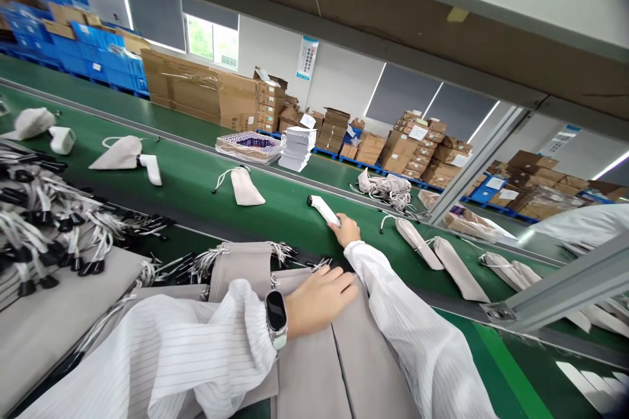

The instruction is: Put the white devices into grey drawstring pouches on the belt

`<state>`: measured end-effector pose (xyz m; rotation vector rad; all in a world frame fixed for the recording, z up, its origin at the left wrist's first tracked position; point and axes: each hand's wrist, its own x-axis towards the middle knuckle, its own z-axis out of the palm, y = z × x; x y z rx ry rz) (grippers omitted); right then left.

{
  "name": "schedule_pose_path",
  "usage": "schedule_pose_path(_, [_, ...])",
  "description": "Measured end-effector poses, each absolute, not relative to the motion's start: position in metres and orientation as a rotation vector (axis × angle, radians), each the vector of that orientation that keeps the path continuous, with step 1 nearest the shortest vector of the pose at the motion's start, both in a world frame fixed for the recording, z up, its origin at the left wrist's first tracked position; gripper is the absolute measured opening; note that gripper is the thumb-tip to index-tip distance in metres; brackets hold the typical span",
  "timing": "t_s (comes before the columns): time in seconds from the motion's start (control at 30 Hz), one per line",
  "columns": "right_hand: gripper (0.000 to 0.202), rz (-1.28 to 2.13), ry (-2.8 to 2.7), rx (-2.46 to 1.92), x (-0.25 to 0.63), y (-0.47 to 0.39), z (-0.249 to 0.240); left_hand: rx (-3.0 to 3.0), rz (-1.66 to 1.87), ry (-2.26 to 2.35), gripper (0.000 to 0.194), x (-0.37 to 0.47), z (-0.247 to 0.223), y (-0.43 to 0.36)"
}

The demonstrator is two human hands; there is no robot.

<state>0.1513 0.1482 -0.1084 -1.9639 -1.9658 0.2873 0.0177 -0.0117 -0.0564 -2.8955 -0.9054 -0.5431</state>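
My right hand point(348, 231) reaches over the green conveyor belt point(287, 206), its fingers closed around the lower end of a white handheld device point(324, 211) with a black tip. The device's exact kind is unclear. My left hand point(319, 299) lies flat, fingers stretched, on a pile of light grey drawstring pouches point(314, 370). White cords with black toggles stick out at the far ends of the pouches. On the belt, a single pouch point(246, 186) lies left of the device, and filled-looking pouches point(459, 268) lie to the right.
More pouches with bundled cords point(73, 222) are heaped at left. Two white devices point(151, 169) lie near pouches on the belt. Beyond stand a basket point(249, 146) and a stack of white booklets point(297, 148). A metal post point(479, 163) rises at right; a shelf point(373, 19) hangs overhead.
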Motion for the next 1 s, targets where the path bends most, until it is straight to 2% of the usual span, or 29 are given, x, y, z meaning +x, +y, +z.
schedule_pose_path(0.2, [0.046,0.433,-1.833,-1.916,0.153,0.16,-0.108,-2.921,-0.557,-0.952,0.018,0.018,-0.058,-0.012])
schedule_pose_path(0.37, [0.028,0.931,-1.59,-1.791,0.161,0.17,-0.102,-2.972,-0.59,-1.017,0.014,0.018,-0.059,-0.01])
schedule_pose_path(0.47, [0.029,1.277,-1.451,-1.557,0.163,0.157,-0.088,-3.026,-0.669,-1.129,0.005,0.017,-0.056,-0.006])
schedule_pose_path(0.57, [0.027,1.519,-1.289,-1.191,0.159,0.134,-0.066,-3.084,-0.786,-1.282,0.009,0.016,-0.05,-0.002])
schedule_pose_path(0.67, [0.044,1.741,-1.158,-0.756,0.154,0.113,-0.041,-3.198,-1.042,-1.5,0.011,0.015,-0.046,0.001])
schedule_pose_path(0.87, [0.075,1.684,-1.233,-0.59,0.147,0.088,-0.011,-3.294,-1.315,-1.623,0.009,0.016,-0.049,0.002])
schedule_pose_path(1.0, [0.071,1.583,-1.202,-0.626,0.154,0.087,-0.003,-3.203,-1.477,-1.667,0.01,0.016,-0.047,0.001])
